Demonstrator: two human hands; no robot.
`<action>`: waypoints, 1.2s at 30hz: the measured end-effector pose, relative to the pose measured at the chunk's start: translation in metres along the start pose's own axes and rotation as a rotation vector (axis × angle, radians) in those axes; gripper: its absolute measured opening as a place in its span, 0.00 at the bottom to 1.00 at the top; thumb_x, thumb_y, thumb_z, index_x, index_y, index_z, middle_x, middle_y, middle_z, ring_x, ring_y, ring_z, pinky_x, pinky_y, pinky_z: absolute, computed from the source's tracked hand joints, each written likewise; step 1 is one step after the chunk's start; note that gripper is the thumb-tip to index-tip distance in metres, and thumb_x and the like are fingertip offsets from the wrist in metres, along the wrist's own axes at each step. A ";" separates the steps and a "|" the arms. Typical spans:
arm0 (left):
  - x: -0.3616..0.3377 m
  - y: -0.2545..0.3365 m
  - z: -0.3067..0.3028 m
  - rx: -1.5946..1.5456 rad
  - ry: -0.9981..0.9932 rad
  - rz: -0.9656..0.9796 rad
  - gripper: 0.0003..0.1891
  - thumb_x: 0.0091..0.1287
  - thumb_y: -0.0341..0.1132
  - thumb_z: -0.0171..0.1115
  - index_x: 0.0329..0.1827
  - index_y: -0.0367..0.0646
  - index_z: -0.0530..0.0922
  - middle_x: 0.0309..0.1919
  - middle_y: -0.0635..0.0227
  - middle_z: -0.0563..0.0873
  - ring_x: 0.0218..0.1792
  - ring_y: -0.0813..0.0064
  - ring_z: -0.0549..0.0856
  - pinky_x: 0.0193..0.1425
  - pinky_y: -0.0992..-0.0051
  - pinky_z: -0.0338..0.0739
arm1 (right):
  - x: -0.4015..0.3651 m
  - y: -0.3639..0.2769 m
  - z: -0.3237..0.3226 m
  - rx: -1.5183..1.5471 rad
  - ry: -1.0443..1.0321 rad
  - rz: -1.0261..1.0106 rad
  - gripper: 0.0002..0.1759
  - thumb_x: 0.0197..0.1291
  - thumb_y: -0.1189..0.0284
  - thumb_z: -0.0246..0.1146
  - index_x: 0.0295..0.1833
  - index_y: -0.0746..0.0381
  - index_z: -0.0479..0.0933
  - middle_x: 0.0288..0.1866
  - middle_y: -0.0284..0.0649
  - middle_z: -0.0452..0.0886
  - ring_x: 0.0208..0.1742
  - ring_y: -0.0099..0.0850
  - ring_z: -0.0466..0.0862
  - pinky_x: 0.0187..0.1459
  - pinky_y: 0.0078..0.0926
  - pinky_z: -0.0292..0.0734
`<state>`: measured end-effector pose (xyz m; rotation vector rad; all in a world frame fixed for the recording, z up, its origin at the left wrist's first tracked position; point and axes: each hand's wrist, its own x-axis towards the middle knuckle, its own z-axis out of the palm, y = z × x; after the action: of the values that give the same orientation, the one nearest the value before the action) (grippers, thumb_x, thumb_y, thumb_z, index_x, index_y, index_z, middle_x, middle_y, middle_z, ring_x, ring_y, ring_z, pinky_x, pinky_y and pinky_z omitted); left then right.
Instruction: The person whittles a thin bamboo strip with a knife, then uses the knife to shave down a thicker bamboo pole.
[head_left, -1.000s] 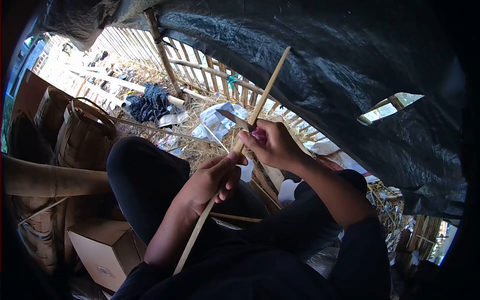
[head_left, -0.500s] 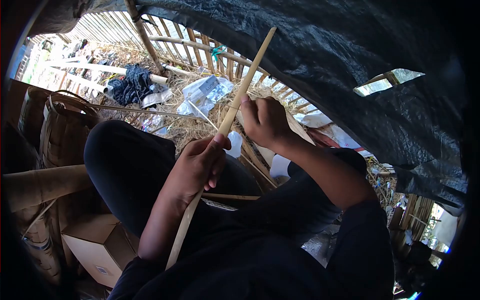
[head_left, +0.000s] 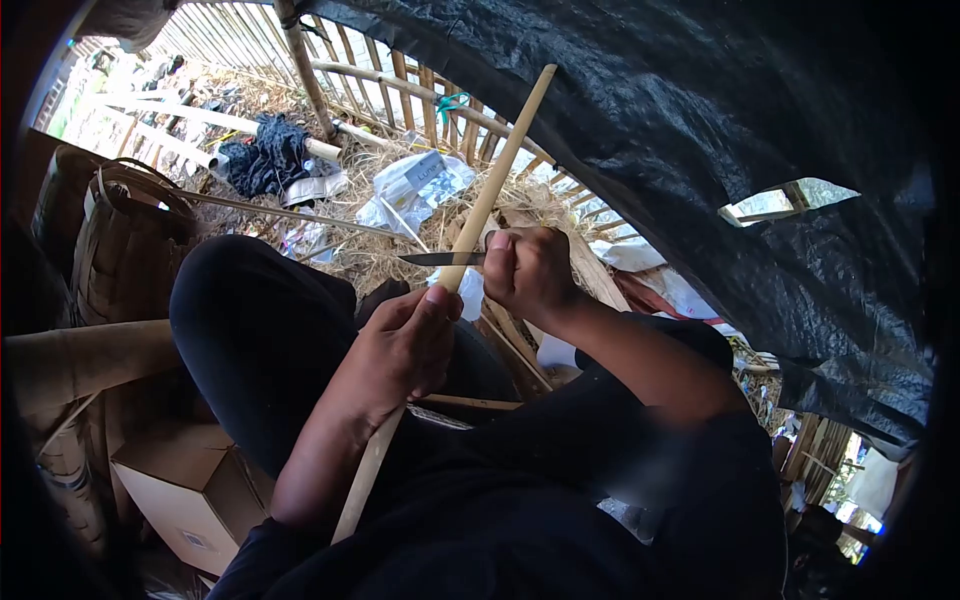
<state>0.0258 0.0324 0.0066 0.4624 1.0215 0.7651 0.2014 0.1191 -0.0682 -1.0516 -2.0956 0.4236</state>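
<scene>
A long pale bamboo strip (head_left: 492,190) runs from my lap up and to the right, past the black tarp. My left hand (head_left: 405,350) grips it around its middle, thumb pressed on top. Just above, my right hand (head_left: 525,270) is closed on a knife (head_left: 440,259). The dark blade points left and lies across the strip, touching it right above my left thumb. The knife handle is hidden inside my fist. My knee (head_left: 235,300), in dark trousers, rises to the left of both hands.
A black tarp (head_left: 720,130) hangs overhead on the right. A bamboo fence (head_left: 400,85) stands behind straw ground littered with white plastic bags (head_left: 415,185) and dark cloth (head_left: 265,160). Woven baskets (head_left: 125,250) and a cardboard box (head_left: 185,490) sit at my left.
My right hand has turned and dropped slightly, bringing the knife blade back into sight, laid level across the strip. The left hand keeps its grip on the strip.
</scene>
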 end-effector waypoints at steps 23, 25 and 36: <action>-0.008 -0.002 -0.003 -0.003 -0.018 0.020 0.20 0.79 0.50 0.46 0.42 0.39 0.73 0.16 0.80 0.64 0.12 0.88 0.60 0.15 0.83 0.56 | 0.031 0.048 -0.009 -0.401 0.168 0.145 0.27 0.65 0.68 0.51 0.11 0.64 0.73 0.13 0.53 0.74 0.18 0.53 0.79 0.26 0.47 0.75; -0.011 -0.003 0.000 0.005 -0.027 0.027 0.19 0.78 0.48 0.49 0.43 0.39 0.73 0.16 0.81 0.63 0.12 0.89 0.59 0.14 0.85 0.54 | 0.039 0.054 -0.020 -0.380 0.137 0.142 0.26 0.64 0.69 0.51 0.11 0.64 0.73 0.13 0.53 0.74 0.18 0.53 0.79 0.25 0.47 0.75; -0.013 -0.004 -0.003 -0.119 -0.047 -0.039 0.17 0.78 0.47 0.49 0.42 0.41 0.73 0.16 0.82 0.62 0.12 0.91 0.59 0.13 0.86 0.54 | 0.050 0.071 -0.028 -0.529 0.192 0.342 0.25 0.62 0.66 0.51 0.14 0.64 0.77 0.16 0.56 0.77 0.21 0.56 0.81 0.29 0.52 0.78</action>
<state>0.0208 0.0200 0.0103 0.3555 0.9330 0.7720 0.2415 0.2017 -0.0668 -1.6961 -1.8967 -0.0869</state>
